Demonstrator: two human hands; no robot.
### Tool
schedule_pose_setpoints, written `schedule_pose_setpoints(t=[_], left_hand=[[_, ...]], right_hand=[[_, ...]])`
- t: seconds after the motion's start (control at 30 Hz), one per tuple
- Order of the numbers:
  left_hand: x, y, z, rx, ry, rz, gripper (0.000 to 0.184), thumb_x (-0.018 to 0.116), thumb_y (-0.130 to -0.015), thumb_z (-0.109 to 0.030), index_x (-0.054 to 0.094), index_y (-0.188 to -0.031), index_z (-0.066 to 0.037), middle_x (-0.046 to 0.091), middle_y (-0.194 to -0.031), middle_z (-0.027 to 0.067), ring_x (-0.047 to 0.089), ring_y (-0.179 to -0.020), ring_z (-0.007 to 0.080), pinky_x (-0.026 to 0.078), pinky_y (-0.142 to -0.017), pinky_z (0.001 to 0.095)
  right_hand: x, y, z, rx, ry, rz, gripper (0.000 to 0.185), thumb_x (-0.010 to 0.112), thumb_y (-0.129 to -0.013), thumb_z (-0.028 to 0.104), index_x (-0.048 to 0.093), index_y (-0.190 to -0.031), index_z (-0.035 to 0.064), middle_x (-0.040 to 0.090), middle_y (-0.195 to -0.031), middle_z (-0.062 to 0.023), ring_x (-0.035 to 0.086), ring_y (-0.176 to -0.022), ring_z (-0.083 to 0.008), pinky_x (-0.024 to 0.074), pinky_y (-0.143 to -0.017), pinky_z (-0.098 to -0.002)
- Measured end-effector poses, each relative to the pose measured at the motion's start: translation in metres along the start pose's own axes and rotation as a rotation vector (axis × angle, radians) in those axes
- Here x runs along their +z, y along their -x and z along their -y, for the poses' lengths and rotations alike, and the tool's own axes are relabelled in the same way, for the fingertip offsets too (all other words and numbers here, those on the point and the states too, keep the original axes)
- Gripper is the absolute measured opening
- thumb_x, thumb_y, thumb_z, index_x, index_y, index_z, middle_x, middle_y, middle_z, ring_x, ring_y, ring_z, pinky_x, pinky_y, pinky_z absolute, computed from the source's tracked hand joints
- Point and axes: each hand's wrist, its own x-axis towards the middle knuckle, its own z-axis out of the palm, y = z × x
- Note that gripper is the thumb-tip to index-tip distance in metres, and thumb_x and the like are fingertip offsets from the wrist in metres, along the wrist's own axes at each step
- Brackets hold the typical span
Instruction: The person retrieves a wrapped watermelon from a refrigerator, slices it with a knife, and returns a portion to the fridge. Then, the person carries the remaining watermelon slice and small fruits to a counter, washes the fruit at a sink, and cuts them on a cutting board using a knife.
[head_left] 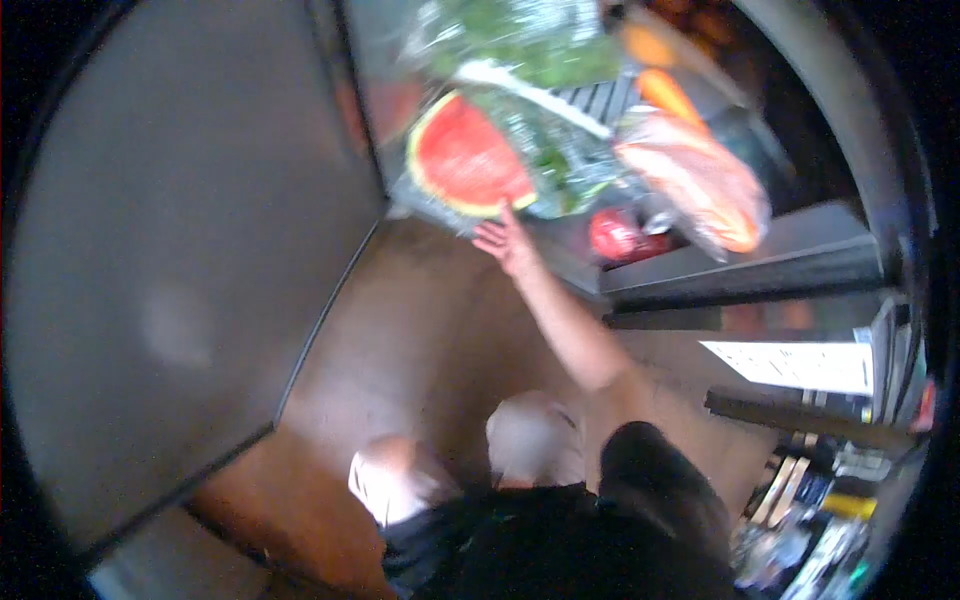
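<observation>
My right hand (508, 243) reaches forward with its fingers apart and nothing in them. Its fingertips are at the lower rind edge of a large cut piece of watermelon (468, 152); whether they touch it I cannot tell. The red flesh of the watermelon faces me, perhaps under clear wrap. Beside it, on the right, lies a clear plastic bag of leafy greens (560, 160). My left hand is out of view.
An open dark fridge door (180, 250) stands at left. Inside are another bag of greens (530, 40), carrots (668, 97), an orange-pink item in plastic (695, 175) and a red wrapped item (615, 233). Lower right is a cluttered shelf (810, 510).
</observation>
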Motion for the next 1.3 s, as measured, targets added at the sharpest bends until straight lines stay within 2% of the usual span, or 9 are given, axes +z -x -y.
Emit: schedule_pose_setpoints(t=[0.03,0.07,0.17,0.33,0.4,0.63,0.8,1.0,1.3], left_hand=[[0.011,0.015,0.02,-0.118,0.172,0.062,0.077,0.038,-0.076,-0.073,0.057,-0.106,-0.005,0.061,-0.068,0.0052,0.058,-0.064,0.0137,0.05,-0.069,0.0282],[0.023,0.02,0.043,0.165,0.308,-0.129,0.057,0.067,-0.075,-0.043,0.054,-0.112,-0.002,0.065,-0.083,0.0139,0.062,-0.06,0.0234,0.051,-0.051,0.0304],[-0.004,0.032,0.018,-0.041,0.305,-0.018,0.051,0.074,-0.069,-0.037,0.06,-0.1,0.001,0.065,-0.083,0.016,0.064,-0.068,0.025,0.053,-0.059,0.0326],[0.004,0.015,0.008,-0.115,0.265,0.062,0.053,0.072,-0.072,-0.037,0.057,-0.103,0.003,0.063,-0.088,0.0187,0.062,-0.077,0.0267,0.051,-0.067,0.0348],[0.008,0.019,0.027,-0.12,0.189,0.122,0.054,0.071,-0.074,-0.037,0.055,-0.107,0.003,0.061,-0.096,0.0198,0.061,-0.084,0.0264,0.051,-0.071,0.0347],[0.05,0.065,0.121,-0.415,0.209,0.211,0.069,0.057,-0.084,-0.037,0.028,-0.137,-0.004,0.033,-0.139,0.0137,0.033,-0.126,0.0259,0.022,-0.105,0.0357],[0.046,0.061,0.099,-0.257,0.227,0.152,0.069,0.057,-0.084,-0.036,0.027,-0.137,-0.003,0.033,-0.139,0.014,0.032,-0.127,0.0263,0.023,-0.104,0.0374],[0.05,0.059,0.109,-0.16,0.209,0.154,0.072,0.058,-0.082,-0.038,0.028,-0.136,-0.002,0.034,-0.138,0.0159,0.031,-0.128,0.0266,0.022,-0.105,0.0373],[0.052,0.057,0.107,-0.225,0.231,0.153,0.07,0.059,-0.082,-0.036,0.03,-0.135,0.0,0.035,-0.138,0.0144,0.031,-0.128,0.0255,0.022,-0.105,0.0367]], right_hand=[[0.003,-0.013,0.002,-0.094,-0.088,0.008,0.08,0.064,-0.072,0.056,0.032,-0.132,0.0144,0.043,-0.128,-0.0142,0.046,-0.114,-0.0297,0.0447,-0.088,-0.0476],[0.009,-0.021,0.005,-0.173,-0.171,0.028,0.08,0.064,-0.071,0.057,0.032,-0.132,0.0158,0.042,-0.13,-0.0117,0.042,-0.117,-0.0288,0.0424,-0.09,-0.0495],[0.034,-0.018,0.016,-0.125,-0.188,0.045,0.078,0.068,-0.069,0.055,0.035,-0.131,0.0195,0.042,-0.131,-0.003,0.04,-0.12,-0.0249,0.0339,-0.095,-0.0527],[0.03,-0.032,0.003,-0.071,-0.274,-0.139,0.075,0.067,-0.067,0.056,0.04,-0.127,0.0202,0.049,-0.122,-0.0039,0.043,-0.115,-0.0225,0.0376,-0.091,-0.045],[0.025,-0.03,-0.008,-0.111,-0.281,-0.004,0.076,0.066,-0.069,0.056,0.038,-0.129,0.0189,0.047,-0.124,-0.0077,0.042,-0.116,-0.0257,0.038,-0.093,-0.046],[0.039,0.019,0.022,-0.181,-0.204,0.066,0.083,0.061,-0.071,0.059,0.027,-0.134,0.0156,0.035,-0.135,-0.0092,0.04,-0.12,-0.0341,0.0401,-0.09,-0.0545],[0.013,-0.009,0.027,-0.084,-0.225,0.25,0.067,0.061,-0.076,0.047,0.037,-0.13,0.0145,0.045,-0.128,-0.0102,0.044,-0.117,-0.0293,0.0394,-0.091,-0.0542],[0.017,0.003,0.0,-0.22,-0.246,0.1,0.062,0.065,-0.075,0.035,0.037,-0.127,0.015,0.042,-0.13,-0.0087,0.043,-0.118,-0.031,0.0413,-0.09,-0.0533],[0.036,0.047,0.005,0.003,-0.633,0.107,0.08,0.053,-0.078,0.057,0.03,-0.131,0.0017,0.026,-0.134,-0.0248,0.033,-0.121,-0.0404,0.0313,-0.097,-0.0588]])
